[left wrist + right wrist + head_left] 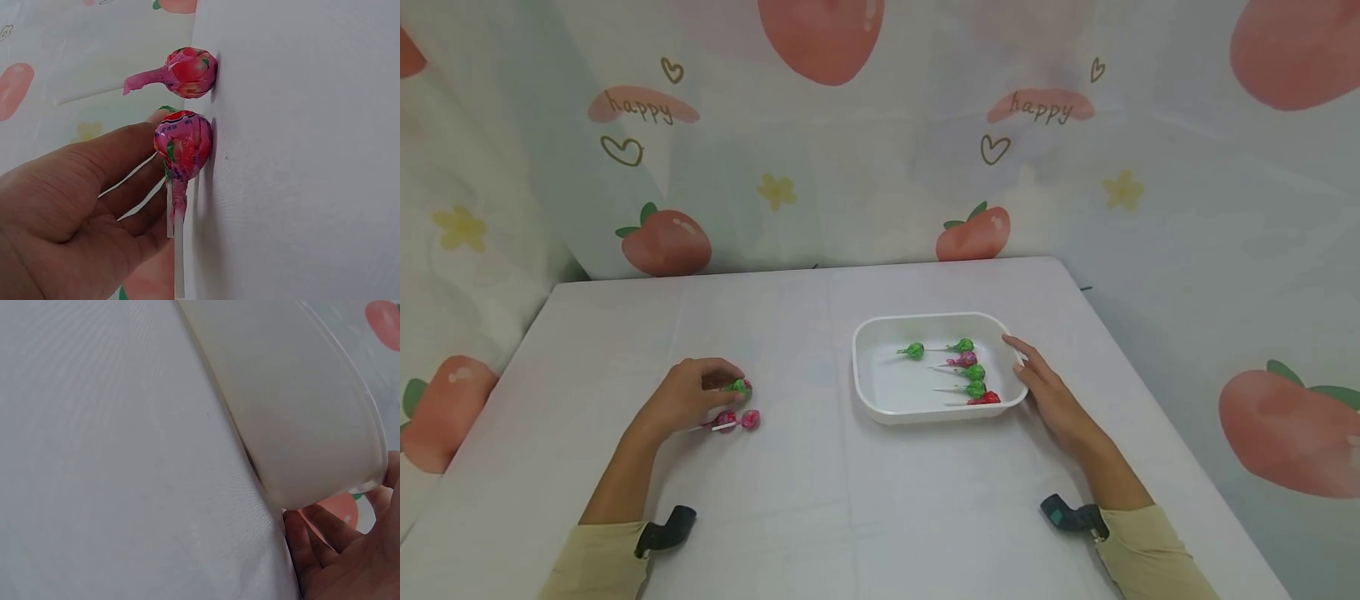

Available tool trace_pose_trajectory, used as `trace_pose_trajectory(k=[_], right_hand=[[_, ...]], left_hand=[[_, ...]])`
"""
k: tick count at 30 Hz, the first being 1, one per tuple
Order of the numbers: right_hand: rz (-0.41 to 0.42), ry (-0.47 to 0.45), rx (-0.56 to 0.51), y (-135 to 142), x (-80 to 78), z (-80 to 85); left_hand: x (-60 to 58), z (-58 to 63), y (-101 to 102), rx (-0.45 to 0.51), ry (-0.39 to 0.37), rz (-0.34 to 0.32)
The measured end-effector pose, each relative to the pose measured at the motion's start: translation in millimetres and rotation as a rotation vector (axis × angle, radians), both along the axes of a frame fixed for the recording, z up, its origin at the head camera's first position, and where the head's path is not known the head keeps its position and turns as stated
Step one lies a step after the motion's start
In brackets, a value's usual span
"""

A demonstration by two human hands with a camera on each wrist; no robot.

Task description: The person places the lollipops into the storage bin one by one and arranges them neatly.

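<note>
My left hand [688, 394] pinches a lollipop in a green wrapper [741, 386] just over the table. Close under that hand lie two pink-wrapped lollipops, a nearer one [182, 145] and a farther one [192, 72]. In the left wrist view the nearer pink lollipop hides most of the green one. My right hand [1051, 396] holds the right end of a white tray [880, 412], with thumb and a finger over its rim. The other fingers [334, 526] reach low along its outer side. Inside the tray are several green lollipops [913, 351], a pink one [964, 358] and a red one [985, 398].
A white cloth covers the table [790, 517], with the tray right of its middle. Behind it hangs a curtain [865, 167] printed with peaches and yellow flowers. Dark camera mounts [667, 531] are worn at both wrists, by the sleeve cuffs.
</note>
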State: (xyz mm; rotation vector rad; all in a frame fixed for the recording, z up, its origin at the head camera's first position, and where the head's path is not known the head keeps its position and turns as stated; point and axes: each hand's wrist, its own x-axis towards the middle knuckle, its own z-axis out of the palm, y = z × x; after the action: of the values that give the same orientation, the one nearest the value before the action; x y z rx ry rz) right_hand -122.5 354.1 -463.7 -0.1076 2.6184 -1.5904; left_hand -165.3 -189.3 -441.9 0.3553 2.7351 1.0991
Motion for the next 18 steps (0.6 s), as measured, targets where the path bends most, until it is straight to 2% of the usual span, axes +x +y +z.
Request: trace_pose_trajectory(k=[6,12,18], right_hand=[[-0.001,-0.002,-0.001,-1.1,0.5,1.6],[-0.001,-0.009,0.003,-1.8,1.5,3.9],[-0.002,-0.011,0.0,-2.3,2.3,4.5]], left_hand=[[-4.4,2.8,2.2,0.002,0.017,0.014],[-10.3,11.6,11.4,0.041,0.061,-0.012],[-15.1,21.2,22.0,0.052,0.063,-0.03]])
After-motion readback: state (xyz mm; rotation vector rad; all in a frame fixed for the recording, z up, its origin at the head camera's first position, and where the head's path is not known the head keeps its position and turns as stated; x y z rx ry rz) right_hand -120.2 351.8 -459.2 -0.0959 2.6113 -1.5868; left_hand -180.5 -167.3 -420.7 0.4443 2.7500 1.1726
